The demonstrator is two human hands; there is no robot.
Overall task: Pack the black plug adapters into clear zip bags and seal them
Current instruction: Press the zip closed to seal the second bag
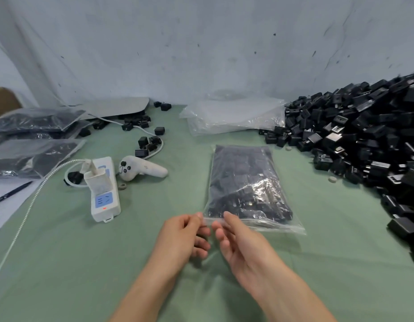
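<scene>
Lying flat on the green tabletop [131, 263] in the head view, the zip bag [245, 182], filled with black plug adapters [238, 173], runs lengthwise away from the person, with its mouth edge [266, 225] nearest the hands. The left hand [182, 235] pinches the mouth's left corner. The right hand [243, 242] pinches just beside it with narrow fingers [226, 215], and the strip extends rightward from there, so the right hand is nearer.

Bare forearms [141, 296], left hand [181, 237], right hand [244, 242]

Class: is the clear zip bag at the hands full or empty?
Full: black plug adapters pack the clear plastic zip bag nearly edge to edge.
</scene>
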